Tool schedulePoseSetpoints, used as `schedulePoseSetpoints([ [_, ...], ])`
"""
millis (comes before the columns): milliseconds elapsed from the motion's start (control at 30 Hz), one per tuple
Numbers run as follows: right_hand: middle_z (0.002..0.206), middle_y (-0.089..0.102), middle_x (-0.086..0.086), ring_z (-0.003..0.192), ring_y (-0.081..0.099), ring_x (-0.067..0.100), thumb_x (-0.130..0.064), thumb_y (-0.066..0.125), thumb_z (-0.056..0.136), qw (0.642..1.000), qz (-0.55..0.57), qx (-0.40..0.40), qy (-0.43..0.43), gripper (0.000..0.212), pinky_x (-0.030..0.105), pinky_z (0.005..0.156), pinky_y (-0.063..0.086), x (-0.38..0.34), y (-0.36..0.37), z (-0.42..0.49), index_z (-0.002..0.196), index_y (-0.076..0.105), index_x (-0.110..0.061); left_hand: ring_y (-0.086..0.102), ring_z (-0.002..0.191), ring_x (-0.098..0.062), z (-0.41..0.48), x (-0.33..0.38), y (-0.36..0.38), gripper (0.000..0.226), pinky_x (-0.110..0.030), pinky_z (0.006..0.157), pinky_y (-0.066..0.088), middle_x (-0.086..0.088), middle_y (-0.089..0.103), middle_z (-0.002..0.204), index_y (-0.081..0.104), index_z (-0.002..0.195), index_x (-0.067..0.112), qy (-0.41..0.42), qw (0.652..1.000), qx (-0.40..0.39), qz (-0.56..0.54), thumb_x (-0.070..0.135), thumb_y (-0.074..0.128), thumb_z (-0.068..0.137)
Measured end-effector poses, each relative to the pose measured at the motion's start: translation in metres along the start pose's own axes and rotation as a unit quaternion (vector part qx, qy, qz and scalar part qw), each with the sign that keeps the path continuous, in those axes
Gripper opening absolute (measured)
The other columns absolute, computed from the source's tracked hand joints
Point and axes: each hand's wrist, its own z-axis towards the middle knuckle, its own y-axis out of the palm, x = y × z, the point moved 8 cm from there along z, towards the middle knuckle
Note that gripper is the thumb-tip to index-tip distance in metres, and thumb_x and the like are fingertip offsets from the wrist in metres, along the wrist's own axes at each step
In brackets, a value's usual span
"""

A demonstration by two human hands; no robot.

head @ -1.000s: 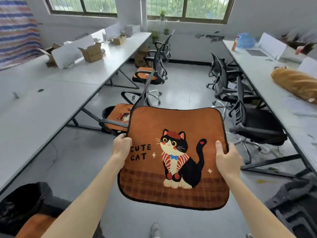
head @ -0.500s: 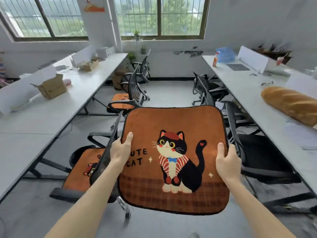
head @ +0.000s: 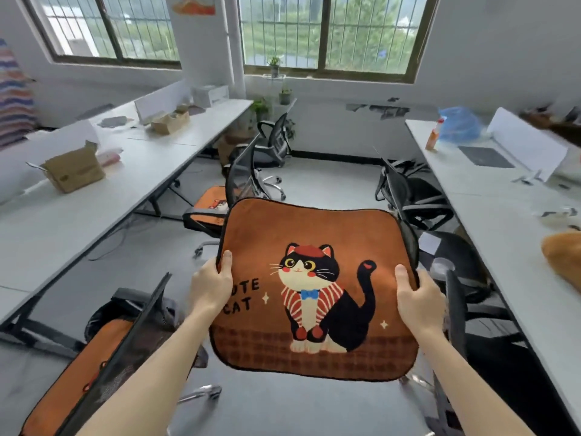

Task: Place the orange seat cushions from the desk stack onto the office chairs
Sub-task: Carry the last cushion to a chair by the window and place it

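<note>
Fingers (head: 227, 262) of the left hand (head: 210, 286) clamp the left edge of the orange cat cushion (head: 314, 287), and the right hand (head: 419, 302) clamps its right edge, holding it face-up in the aisle between the desks. Two chairs on the left, near (head: 103, 357) and farther (head: 217, 206), already carry orange cushions.
</note>
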Motion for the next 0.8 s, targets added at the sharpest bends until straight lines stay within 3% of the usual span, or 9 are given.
schedulePoseSetpoints([
  [133, 0.118, 0.067, 0.006, 0.114, 0.057, 0.031, -0.06, 0.046, 0.099, 0.999, 0.005, -0.037, -0.004, 0.057, 0.046, 0.098, 0.045, -0.011, 0.042, 0.102, 0.126, 0.061, -0.011, 0.062, 0.085, -0.028, 0.081, 0.016, 0.054, 0.049, -0.039, 0.074, 0.049, -0.002, 0.067, 0.087, 0.067, 0.109, 0.018, -0.006, 1.0, -0.007, 0.001, 0.054, 0.033, 0.103],
  [233, 0.09, 0.062, -0.01, 0.093, 0.057, 0.025, -0.049, 0.045, 0.103, 0.998, -0.001, -0.052, -0.025, 0.032, 0.039, 0.082, 0.04, -0.029, 0.075, 0.173, 0.104, 0.059, -0.02, 0.062, 0.102, -0.034, 0.153, 0.026, 0.097, 0.056, -0.044, 0.086, 0.05, -0.009, 0.069, 0.103, 0.064, 0.122, 0.013, -0.019, 0.999, -0.026, -0.008, 0.056, 0.034, 0.101],
  [333, 0.082, 0.063, -0.006, 0.075, 0.058, 0.015, -0.046, 0.042, 0.104, 0.997, -0.03, -0.036, -0.054, 0.027, 0.036, 0.071, 0.037, -0.05, 0.102, 0.238, 0.1, 0.055, -0.023, 0.056, 0.121, -0.035, 0.229, 0.05, 0.132, 0.071, -0.048, 0.099, 0.047, -0.013, 0.064, 0.13, 0.052, 0.142, 0.014, -0.003, 0.999, -0.033, 0.015, 0.065, 0.031, 0.097],
  [433, 0.07, 0.06, -0.003, 0.064, 0.058, 0.018, -0.044, 0.04, 0.105, 0.993, -0.073, 0.013, -0.091, 0.025, 0.036, 0.061, 0.038, -0.064, 0.122, 0.303, 0.102, 0.053, -0.022, 0.06, 0.114, -0.037, 0.295, 0.084, 0.159, 0.062, -0.045, 0.088, 0.05, -0.017, 0.066, 0.125, 0.046, 0.145, 0.014, 0.034, 0.998, -0.009, 0.048, 0.056, 0.033, 0.102],
  [600, 0.069, 0.06, 0.005, 0.071, 0.063, 0.039, -0.041, 0.037, 0.106, 0.987, -0.135, 0.038, -0.073, 0.032, 0.037, 0.058, 0.038, -0.054, 0.168, 0.41, 0.108, 0.054, -0.014, 0.069, 0.085, -0.038, 0.389, 0.133, 0.217, 0.054, -0.044, 0.064, 0.057, -0.02, 0.072, 0.095, 0.053, 0.137, 0.01, 0.109, 0.986, -0.005, 0.128, 0.048, 0.035, 0.104],
  [700, 0.078, 0.067, 0.013, 0.076, 0.065, 0.04, -0.041, 0.037, 0.106, 0.987, -0.137, 0.046, -0.066, 0.035, 0.039, 0.06, 0.041, -0.051, 0.197, 0.475, 0.111, 0.056, -0.012, 0.068, 0.089, -0.039, 0.447, 0.147, 0.26, 0.056, -0.045, 0.068, 0.057, -0.02, 0.072, 0.098, 0.052, 0.14, 0.014, 0.109, 0.984, -0.014, 0.14, 0.051, 0.033, 0.103],
  [800, 0.077, 0.064, 0.011, 0.077, 0.064, 0.04, -0.038, 0.039, 0.106, 0.99, -0.119, 0.038, -0.058, 0.035, 0.038, 0.061, 0.039, -0.047, 0.231, 0.555, 0.112, 0.058, -0.011, 0.066, 0.097, -0.041, 0.515, 0.164, 0.312, 0.057, -0.046, 0.076, 0.053, -0.021, 0.071, 0.104, 0.052, 0.139, 0.016, 0.092, 0.988, -0.023, 0.125, 0.054, 0.032, 0.102],
])
